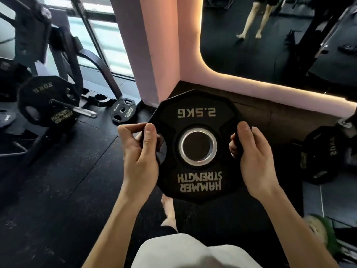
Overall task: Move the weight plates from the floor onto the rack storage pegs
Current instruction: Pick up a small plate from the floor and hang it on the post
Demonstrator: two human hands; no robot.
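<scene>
You've got both hands, left (pixel 139 151) and right (pixel 253 157), curled round the 2.5kg plate (pixel 197 146), held up right of the peg (pixel 77 108).

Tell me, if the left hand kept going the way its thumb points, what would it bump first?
The left hand grips the 2.5 kg plate, thumb pointing up and away. Straight on, it would probably meet the pink pillar first, though depth is hard to judge from this one view.
</scene>
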